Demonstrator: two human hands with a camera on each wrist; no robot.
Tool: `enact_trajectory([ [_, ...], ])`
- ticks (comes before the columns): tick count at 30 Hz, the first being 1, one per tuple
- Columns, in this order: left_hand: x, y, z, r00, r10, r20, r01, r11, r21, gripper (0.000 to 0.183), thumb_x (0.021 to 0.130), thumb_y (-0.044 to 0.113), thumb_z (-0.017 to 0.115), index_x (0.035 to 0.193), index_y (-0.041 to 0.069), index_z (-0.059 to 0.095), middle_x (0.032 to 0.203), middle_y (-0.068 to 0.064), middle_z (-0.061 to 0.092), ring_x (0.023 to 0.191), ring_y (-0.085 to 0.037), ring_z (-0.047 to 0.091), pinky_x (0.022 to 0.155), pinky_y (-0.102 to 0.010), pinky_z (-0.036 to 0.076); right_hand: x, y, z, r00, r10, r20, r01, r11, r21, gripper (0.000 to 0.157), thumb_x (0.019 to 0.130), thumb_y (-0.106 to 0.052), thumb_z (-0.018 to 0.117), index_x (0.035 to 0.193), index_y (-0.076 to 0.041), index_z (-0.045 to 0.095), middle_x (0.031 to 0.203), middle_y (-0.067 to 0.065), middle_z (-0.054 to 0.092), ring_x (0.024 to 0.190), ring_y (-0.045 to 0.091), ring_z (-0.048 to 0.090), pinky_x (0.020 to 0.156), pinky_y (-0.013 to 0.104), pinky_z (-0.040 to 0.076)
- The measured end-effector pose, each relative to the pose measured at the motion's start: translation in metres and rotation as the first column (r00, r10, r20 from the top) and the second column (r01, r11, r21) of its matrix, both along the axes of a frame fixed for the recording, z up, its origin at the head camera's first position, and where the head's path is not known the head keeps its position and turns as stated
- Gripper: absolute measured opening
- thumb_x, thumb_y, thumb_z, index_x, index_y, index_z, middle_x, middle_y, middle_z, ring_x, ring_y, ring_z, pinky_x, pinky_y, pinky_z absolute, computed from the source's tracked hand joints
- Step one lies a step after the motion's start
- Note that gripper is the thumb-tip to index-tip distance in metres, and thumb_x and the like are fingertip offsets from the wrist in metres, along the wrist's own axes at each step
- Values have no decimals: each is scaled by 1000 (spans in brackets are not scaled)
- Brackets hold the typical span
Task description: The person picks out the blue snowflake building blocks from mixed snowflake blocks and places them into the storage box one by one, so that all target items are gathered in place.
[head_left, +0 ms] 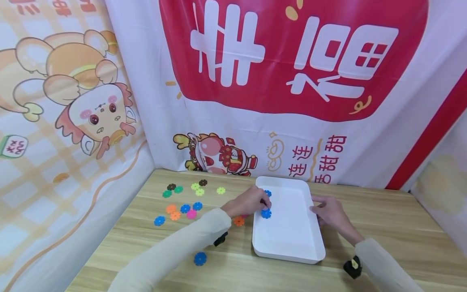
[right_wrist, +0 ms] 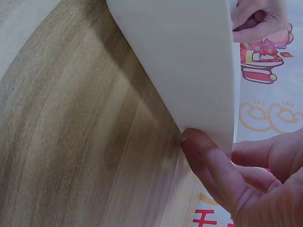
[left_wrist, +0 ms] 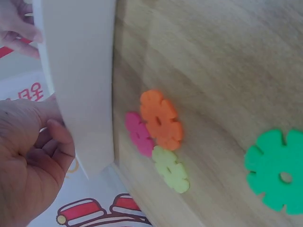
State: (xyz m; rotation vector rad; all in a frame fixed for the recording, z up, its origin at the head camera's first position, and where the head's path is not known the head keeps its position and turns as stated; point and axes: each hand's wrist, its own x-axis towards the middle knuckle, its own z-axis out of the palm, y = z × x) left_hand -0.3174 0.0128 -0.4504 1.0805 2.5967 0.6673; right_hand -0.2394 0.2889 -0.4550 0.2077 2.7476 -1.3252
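Note:
A white rectangular tray (head_left: pixel 288 227) stands on the table. My left hand (head_left: pixel 251 201) reaches over its left rim, fingers curled down inside. Right at those fingertips is a blue flower-shaped disc (head_left: pixel 266 213); I cannot tell whether they pinch it. Another blue disc (head_left: pixel 268 193) is in the tray farther back. In the left wrist view the left hand (left_wrist: pixel 35 156) shows curled fingers, their tips hidden behind the tray wall (left_wrist: pixel 87 94). My right hand (head_left: pixel 330 213) grips the tray's right side, thumb at the rim and fingers (right_wrist: pixel 208 149) against the outer wall.
Left of the tray lie several flower-shaped discs: orange (head_left: pixel 238 221), pink (head_left: pixel 191 213), blue (head_left: pixel 159 220), green (head_left: pixel 178 189), yellow (head_left: pixel 221 190) and dark brown (head_left: pixel 202 183). A lone blue disc (head_left: pixel 200 258) sits near the front. A printed cloth (head_left: pixel 226 109) hangs behind the table.

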Motion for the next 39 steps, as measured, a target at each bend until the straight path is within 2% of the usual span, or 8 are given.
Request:
enact_trajectory([
  [6, -1, -1, -1, 1000, -12, -25, 12, 1000, -16, 17, 101, 7, 70, 113, 10, 81, 112, 0, 78, 100, -8, 69, 96, -21, 57, -1, -2, 3, 1000, 0, -8, 0, 1000, 10, 48, 101, -2, 64, 146, 9, 51, 113, 33, 68, 77, 22, 72, 64, 35, 64],
  [12, -4, -10, -2, 1000, -23, -20, 23, 1000, 1, 16, 98, 7, 73, 111, 11, 81, 109, 2, 78, 97, -4, 67, 93, -18, 56, -1, -4, 5, 1000, 11, -5, -10, 1000, 14, 48, 101, -3, 64, 145, 11, 51, 116, 34, 67, 78, 22, 73, 65, 35, 64],
  [15, -4, -15, -4, 999, -34, -18, 35, 999, 28, 16, 98, 11, 74, 112, 12, 82, 109, 5, 78, 97, -2, 66, 93, -17, 55, 0, -5, 6, 1000, 11, 1, -11, 1000, 22, 49, 101, -3, 64, 145, 11, 51, 118, 35, 67, 79, 23, 73, 65, 35, 64],
  [21, -2, -28, -2, 996, -17, -83, 24, 996, 81, 19, 97, 23, 78, 115, 18, 81, 114, 10, 77, 105, -5, 67, 93, -20, 54, 0, -7, 5, 1000, 10, -1, -10, 999, 49, 49, 101, -4, 64, 146, 9, 51, 114, 34, 68, 74, 21, 71, 63, 34, 63],
  [23, -2, -34, -1, 998, 5, -67, 3, 994, 107, 22, 97, 27, 78, 118, 20, 79, 119, 10, 75, 109, -8, 67, 94, -22, 54, 1, -8, 4, 1000, 18, -9, -17, 997, 71, 48, 102, -3, 63, 146, 9, 51, 106, 30, 71, 68, 20, 68, 60, 35, 62],
  [26, -1, -46, 1, 999, 30, 14, -32, 986, 164, 28, 97, 30, 77, 124, 21, 76, 126, 11, 72, 111, -10, 66, 92, -24, 56, 1, -9, 3, 999, 30, -16, -28, 995, 98, 47, 102, -3, 62, 146, 8, 52, 97, 25, 73, 60, 20, 65, 57, 35, 60],
  [30, 0, -62, 2, 993, 41, 108, -68, 963, 260, 32, 97, 29, 78, 128, 22, 74, 129, 9, 71, 114, -17, 68, 91, -26, 57, 1, -8, 2, 999, 39, -17, -37, 994, 99, 46, 103, -2, 61, 146, 10, 51, 103, 28, 72, 66, 19, 68, 58, 34, 61],
  [39, 0, -107, 13, 980, 148, 133, -181, 940, 288, 41, 96, 36, 78, 133, 21, 71, 135, 3, 69, 129, -27, 62, 101, -38, 56, 1, -5, 2, 999, 38, 1, -38, 995, 97, 48, 102, -4, 61, 147, 9, 49, 118, 36, 67, 80, 24, 73, 63, 35, 64],
])
